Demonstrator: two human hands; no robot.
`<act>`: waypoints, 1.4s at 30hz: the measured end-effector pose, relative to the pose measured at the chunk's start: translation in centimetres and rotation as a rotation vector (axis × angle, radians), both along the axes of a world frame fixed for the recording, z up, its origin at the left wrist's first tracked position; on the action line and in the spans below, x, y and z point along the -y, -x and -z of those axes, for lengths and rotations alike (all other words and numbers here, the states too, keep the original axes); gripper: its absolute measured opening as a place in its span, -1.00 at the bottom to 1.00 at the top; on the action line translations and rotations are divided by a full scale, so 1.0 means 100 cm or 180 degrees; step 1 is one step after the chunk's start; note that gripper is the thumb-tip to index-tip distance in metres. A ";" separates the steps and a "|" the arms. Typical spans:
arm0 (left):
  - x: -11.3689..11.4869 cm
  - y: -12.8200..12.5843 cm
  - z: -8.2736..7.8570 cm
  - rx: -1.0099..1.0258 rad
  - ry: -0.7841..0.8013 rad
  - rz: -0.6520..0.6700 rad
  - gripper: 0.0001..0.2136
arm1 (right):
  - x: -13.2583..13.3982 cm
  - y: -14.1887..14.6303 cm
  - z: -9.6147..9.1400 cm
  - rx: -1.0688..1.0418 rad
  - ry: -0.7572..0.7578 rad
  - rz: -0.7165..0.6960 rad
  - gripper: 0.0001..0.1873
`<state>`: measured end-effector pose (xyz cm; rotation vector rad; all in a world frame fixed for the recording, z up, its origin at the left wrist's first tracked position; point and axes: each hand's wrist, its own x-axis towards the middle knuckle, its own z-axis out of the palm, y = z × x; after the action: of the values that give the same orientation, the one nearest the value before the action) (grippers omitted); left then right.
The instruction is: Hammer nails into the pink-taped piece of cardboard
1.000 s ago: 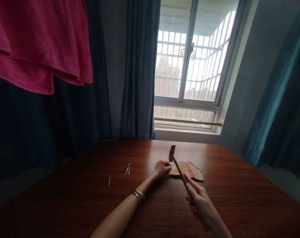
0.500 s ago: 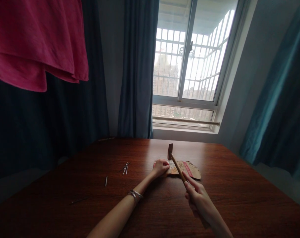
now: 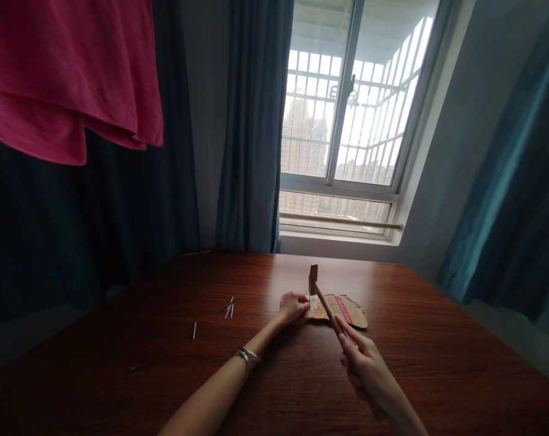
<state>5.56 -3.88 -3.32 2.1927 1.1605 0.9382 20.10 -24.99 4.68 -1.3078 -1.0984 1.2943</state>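
Observation:
My right hand (image 3: 364, 358) is closed round the wooden handle of a hammer (image 3: 327, 309). The hammer's head is raised just above the fingertips of my left hand (image 3: 296, 306). With pinched fingers, my left hand holds what looks like a thin upright metal rod, mostly hidden by the fingers and the hammer head. Beneath that hand lies a flat tan piece, perhaps leather or cardboard (image 3: 358, 316), with rows of small marks, orange and red patches and a notched far edge.
Several slim metal rods (image 3: 231, 307) lie on the brown wooden table (image 3: 265, 375), left of my left hand. Another rod (image 3: 194, 330) is nearer to me. A pink cloth (image 3: 74, 79) hangs at upper left. Beyond the table are a window (image 3: 338, 212) and blue curtains (image 3: 253, 133).
The hammer head has shifted very slightly, a little down and to the right. Both hands stay almost where they were, and the tan piece has not moved.

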 end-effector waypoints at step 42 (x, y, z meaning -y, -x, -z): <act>0.001 -0.001 0.000 0.0128 0.0221 -0.0055 -0.80 | 0.002 0.011 0.001 -0.0003 -0.0045 0.0011 -0.22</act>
<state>5.69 -3.95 -3.32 2.1028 1.1774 0.9308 18.98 -25.14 4.56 -1.2978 -1.1024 1.2822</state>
